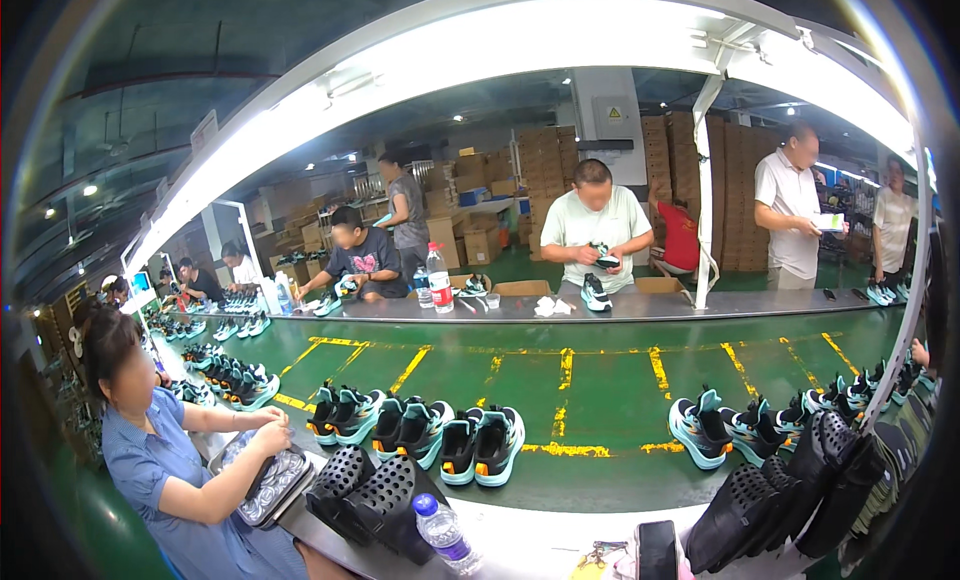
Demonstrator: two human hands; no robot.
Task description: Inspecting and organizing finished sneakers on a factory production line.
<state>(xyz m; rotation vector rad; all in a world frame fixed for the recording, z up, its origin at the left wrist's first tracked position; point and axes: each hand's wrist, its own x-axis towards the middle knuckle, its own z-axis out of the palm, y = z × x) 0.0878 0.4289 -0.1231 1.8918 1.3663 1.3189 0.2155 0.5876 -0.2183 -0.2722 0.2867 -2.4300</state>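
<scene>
Clear plastic bottle (448, 542), blue-capped, beside black perforated clogs (385, 505) on a white bench (545, 532). Wearer's hands: outside view; finger state, cannot tell. Sneakers (502, 448), black-and-aqua, thick-soled: rowed along the near side of the green belt (600, 405), open room between left and right groups. Beyond, at the grey ledge (655, 308): co-worker (590, 225), both hands on another sneaker (604, 257).

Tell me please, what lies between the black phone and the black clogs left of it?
In the head view, a blue-capped bottle and, nearer the phone, small unclear items.

Head-worn fisheye, high, looking across green belt (610, 402)
</scene>
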